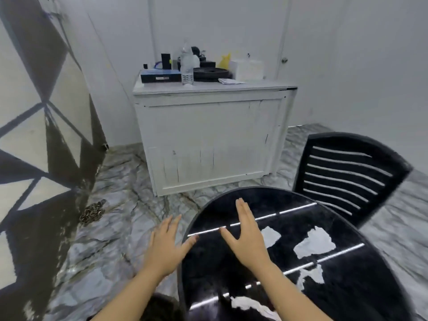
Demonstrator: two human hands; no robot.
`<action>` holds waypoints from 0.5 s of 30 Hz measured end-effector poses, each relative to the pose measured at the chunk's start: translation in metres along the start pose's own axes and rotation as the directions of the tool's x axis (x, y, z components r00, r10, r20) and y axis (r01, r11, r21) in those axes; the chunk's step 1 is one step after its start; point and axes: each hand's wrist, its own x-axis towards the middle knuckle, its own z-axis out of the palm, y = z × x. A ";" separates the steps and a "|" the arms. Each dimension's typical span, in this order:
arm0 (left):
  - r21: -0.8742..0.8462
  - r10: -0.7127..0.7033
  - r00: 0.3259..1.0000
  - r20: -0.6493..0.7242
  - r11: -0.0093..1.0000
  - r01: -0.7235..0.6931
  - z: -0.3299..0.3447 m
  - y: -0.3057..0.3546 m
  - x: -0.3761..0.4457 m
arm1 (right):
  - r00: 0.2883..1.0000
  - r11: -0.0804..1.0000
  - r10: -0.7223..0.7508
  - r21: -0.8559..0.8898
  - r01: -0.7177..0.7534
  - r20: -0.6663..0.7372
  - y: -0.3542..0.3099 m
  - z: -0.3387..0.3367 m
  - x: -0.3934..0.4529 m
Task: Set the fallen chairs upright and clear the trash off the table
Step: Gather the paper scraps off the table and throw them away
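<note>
A glossy black round table [231,269] fills the lower right. Several torn white paper scraps lie on it: one [270,235] by my right hand, a larger one [316,242] to its right, another [311,275] nearer me, and one [251,304] at the bottom. My right hand [246,235] hovers flat and open over the table's left part, holding nothing. My left hand [168,247] is open beside the table's left rim, its thumb near the edge. A black slatted plastic chair [345,174] stands upright behind the table at the right.
A white cabinet [208,140] stands ahead against the wall, topped with a water bottle [187,66], boxes and clutter. A chain [91,213] lies on the marble floor at the left, beside a patterned wall panel [44,140]. A dark object [162,306] shows at the bottom edge.
</note>
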 end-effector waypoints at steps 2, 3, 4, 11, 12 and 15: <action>-0.018 0.057 0.998 0.017 0.998 -0.057 0.010 0.028 0.012 | 0.995 0.997 0.077 -0.025 -0.079 -0.061 0.025 -0.037 -0.001; -0.027 0.091 0.995 0.032 0.996 -0.090 0.017 0.044 0.017 | 0.989 0.992 0.114 -0.035 -0.118 -0.091 0.039 -0.056 -0.003; -0.028 0.125 0.991 0.044 0.992 -0.124 0.023 0.058 0.020 | 0.982 0.987 0.150 -0.048 -0.156 -0.114 0.053 -0.073 -0.007; -0.012 0.282 0.944 0.174 0.959 -0.284 0.062 0.132 0.033 | 0.915 0.923 0.349 -0.096 -0.374 -0.202 0.114 -0.150 -0.042; -0.022 0.297 0.935 0.193 0.954 -0.299 0.067 0.138 0.034 | 0.908 0.914 0.368 -0.099 -0.393 -0.202 0.120 -0.155 -0.045; -0.055 0.328 0.909 0.257 0.944 -0.325 0.079 0.152 0.040 | 0.890 0.896 0.411 -0.092 -0.434 -0.199 0.133 -0.163 -0.051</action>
